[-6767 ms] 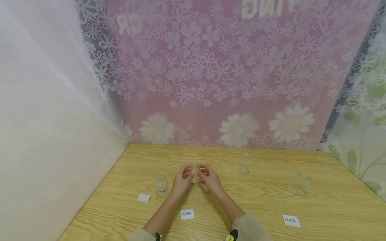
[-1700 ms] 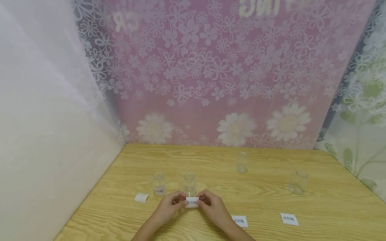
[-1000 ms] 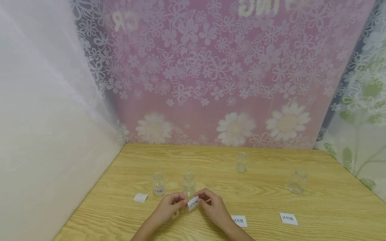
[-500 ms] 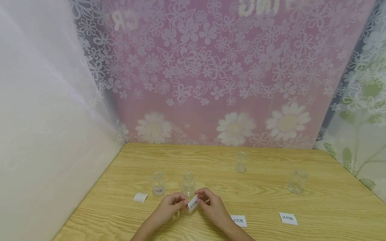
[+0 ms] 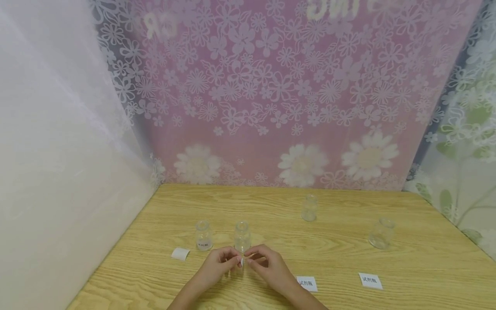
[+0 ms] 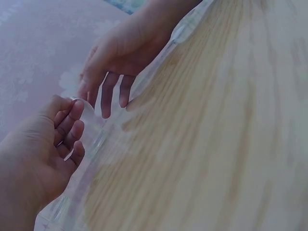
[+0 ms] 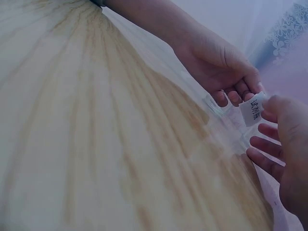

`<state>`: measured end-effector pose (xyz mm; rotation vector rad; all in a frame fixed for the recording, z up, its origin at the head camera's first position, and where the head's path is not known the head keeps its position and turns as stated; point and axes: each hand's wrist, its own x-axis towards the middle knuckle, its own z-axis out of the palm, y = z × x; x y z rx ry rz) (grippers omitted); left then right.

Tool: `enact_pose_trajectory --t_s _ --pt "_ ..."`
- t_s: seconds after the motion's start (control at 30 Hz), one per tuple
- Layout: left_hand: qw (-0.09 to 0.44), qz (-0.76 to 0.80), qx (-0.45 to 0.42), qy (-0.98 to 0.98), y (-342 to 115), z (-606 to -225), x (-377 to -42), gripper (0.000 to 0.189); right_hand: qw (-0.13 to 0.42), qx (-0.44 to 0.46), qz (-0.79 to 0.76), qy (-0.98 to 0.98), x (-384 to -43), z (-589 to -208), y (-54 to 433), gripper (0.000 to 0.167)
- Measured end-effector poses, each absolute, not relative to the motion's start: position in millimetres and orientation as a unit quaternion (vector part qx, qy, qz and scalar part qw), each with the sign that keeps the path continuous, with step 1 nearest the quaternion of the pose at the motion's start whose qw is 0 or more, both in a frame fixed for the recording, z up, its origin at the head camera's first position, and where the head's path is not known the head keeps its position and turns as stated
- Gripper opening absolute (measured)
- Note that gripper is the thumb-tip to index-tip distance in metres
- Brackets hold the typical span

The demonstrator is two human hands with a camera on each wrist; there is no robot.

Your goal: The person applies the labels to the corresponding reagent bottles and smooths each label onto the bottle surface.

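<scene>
"Left grip (image 5: 218, 267) has a small printed label (image 7: 252, 109) pinched at the fingertips, low in the middle of the head view. What about the other?"

"Less sure. The right grip (image 5: 271, 268) has thumb and forefinger right at the label's opposite side, but whether they pinch it or merely sit beside it, I cannot tell."

"Which relation counts most, in your judgement?"

"Label to bottle. An upright glass bottle (image 5: 242, 237) stands on the bench (image 5: 329, 258) just above the label in the frame, roughly centred between both grips. Neither grip is plainly nearer to the bottle."

"And the label's long axis?"

"I can't settle that from the head view. There the label is nearly edge-on, a thin pale sliver upright in the frame. The right wrist view shows the broad printed face, tilted, at the right of its frame, with the writing running downward."

"Does the left wrist view add anything?"

"A curved, pale edge between the two sets of fingertips, no print visible. Only the head view takes in the loose label (image 5: 307, 283) at lower right, a second loose label (image 5: 370, 280) further right, and the blank-looking paper (image 5: 180, 254) at lower left."
</scene>
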<state>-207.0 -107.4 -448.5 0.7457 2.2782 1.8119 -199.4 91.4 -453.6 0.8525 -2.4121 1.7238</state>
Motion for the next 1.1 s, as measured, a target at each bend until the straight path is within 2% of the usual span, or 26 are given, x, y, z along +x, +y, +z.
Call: enact_pose_trajectory --t_s 0.2,0.6,0.77,0.93,1.1 --pt "0.066 0.596 0.251 0.76 -106.2 -444.6 -204.1 0.011 0.005 0.312 0.563 -0.765 -188.1 -434.5 88.9 0.02" --pt "0.065 0.595 0.251 0.761 -105.5 -439.6 -200.5 0.012 0.032 0.293 0.554 -0.779 -182.6 -423.2 85.7 0.009" --pt "0.049 0.59 0.237 0.77 -105.6 -436.1 -199.0 0.012 0.054 0.278 0.551 -0.785 -194.6 -442.2 88.6 0.004" --pt "0.045 0.588 0.217 0.778 -105.0 -426.8 -194.0 0.011 0.075 0.273 0.545 -0.789 -201.8 -454.9 91.3 0.009" --pt "0.054 0.598 0.219 0.769 -106.6 -441.0 -202.1 0.012 0.077 0.271 0.542 -0.792 -202.0 -455.1 92.1 0.01"
